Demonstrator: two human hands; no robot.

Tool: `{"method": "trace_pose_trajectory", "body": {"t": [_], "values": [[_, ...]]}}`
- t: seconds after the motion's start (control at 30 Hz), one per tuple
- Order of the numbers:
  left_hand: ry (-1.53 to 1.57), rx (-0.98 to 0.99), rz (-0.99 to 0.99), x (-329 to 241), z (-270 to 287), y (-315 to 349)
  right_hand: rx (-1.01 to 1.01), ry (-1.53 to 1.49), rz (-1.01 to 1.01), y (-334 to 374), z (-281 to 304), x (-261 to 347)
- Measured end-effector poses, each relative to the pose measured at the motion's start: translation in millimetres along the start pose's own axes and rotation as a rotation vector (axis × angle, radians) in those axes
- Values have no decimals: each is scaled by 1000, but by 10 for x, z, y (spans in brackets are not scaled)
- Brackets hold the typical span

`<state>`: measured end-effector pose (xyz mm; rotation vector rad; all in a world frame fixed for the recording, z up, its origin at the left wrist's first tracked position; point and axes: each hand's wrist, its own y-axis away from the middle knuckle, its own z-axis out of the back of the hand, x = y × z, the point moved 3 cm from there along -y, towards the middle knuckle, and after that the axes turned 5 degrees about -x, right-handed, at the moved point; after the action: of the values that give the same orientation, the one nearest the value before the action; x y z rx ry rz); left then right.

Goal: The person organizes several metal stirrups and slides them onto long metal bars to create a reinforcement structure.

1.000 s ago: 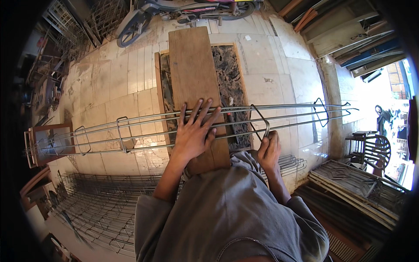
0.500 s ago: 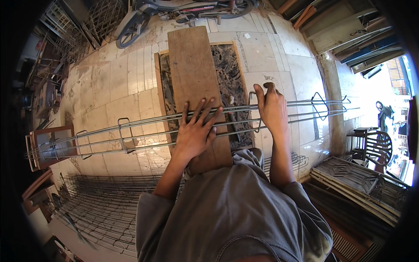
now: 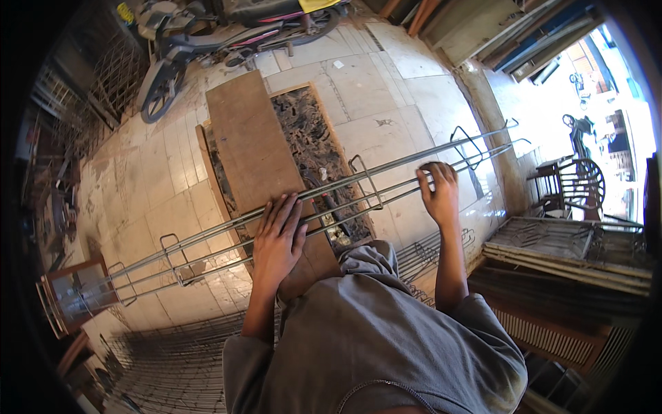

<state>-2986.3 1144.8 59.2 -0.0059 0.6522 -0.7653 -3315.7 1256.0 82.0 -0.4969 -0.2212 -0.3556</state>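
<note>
A long steel rebar cage (image 3: 331, 186), made of thin rods with bent wire stirrups, lies slantwise across a wooden plank (image 3: 252, 138). My left hand (image 3: 276, 238) rests on the cage's rods over the plank, its fingers stretched out. Farther right, my right hand (image 3: 441, 196) is at the lower rods, fingers curled over and thumb below, closed on the cage; the exact contact is partly hidden. One rectangular stirrup (image 3: 365, 183) stands between my hands. Another stirrup (image 3: 467, 146) sits near the cage's right end.
Under the plank is a wood-edged frame with dark contents (image 3: 307, 124). A motorbike (image 3: 227, 41) stands at the far side. More wire cages (image 3: 172, 359) lie at the near left. Stacked metal grilles (image 3: 552, 248) and a wooden chair (image 3: 583, 183) are at the right.
My right hand has come down onto the rods from above them. The cage's right end appears higher in view and a stirrup stands upright between my hands. The whole view has turned.
</note>
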Motion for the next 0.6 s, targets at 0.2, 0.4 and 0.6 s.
{"method": "trace_pose_trajectory", "body": {"t": [0.2,0.4,0.6], "values": [[-50,-94,55,-63,6,66,161,-172,-153,-11,-193,89],[-93,-153,119,-165,23,21,76,-110,-112,24,-210,65],[-156,-115,56,-150,78,-12,130,-196,-139,-15,-177,-9]]}}
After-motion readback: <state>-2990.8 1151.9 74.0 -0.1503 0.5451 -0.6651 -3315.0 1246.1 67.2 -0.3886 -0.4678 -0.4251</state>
